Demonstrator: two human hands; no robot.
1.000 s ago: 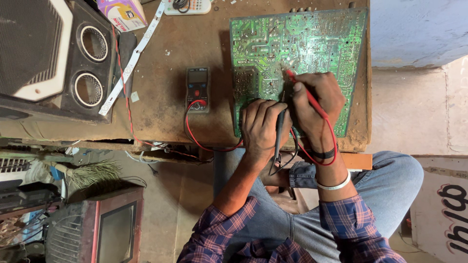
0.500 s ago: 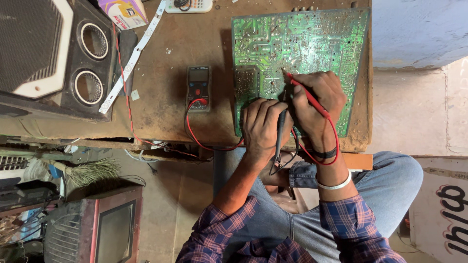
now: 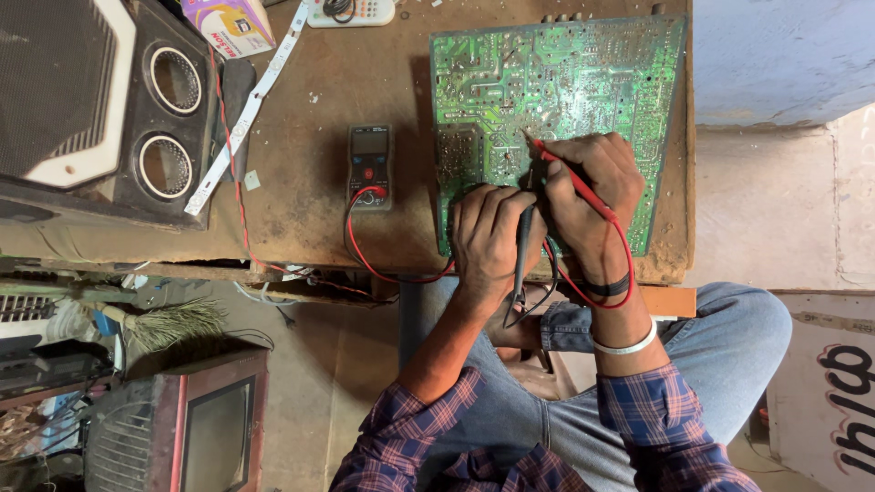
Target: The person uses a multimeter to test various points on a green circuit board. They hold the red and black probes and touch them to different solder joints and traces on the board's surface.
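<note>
My right hand (image 3: 588, 187) has its fingers clamped on the red probe (image 3: 570, 175), tip touching the green circuit board (image 3: 556, 100) on the tabletop (image 3: 310, 137); my left hand (image 3: 492, 232) pinches the black probe (image 3: 522, 255) beside it. I judge I'm mid-measurement; next calls for steady tips and a glance at the multimeter (image 3: 369, 166) to the left.

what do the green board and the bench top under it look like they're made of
Circuit board: looks like rigid laminate with a glossy green coating, pale traces and silvery solder dots showing. Bench top: probably wood or board, matte brown, stained, dusty and chipped at the edge.
</note>
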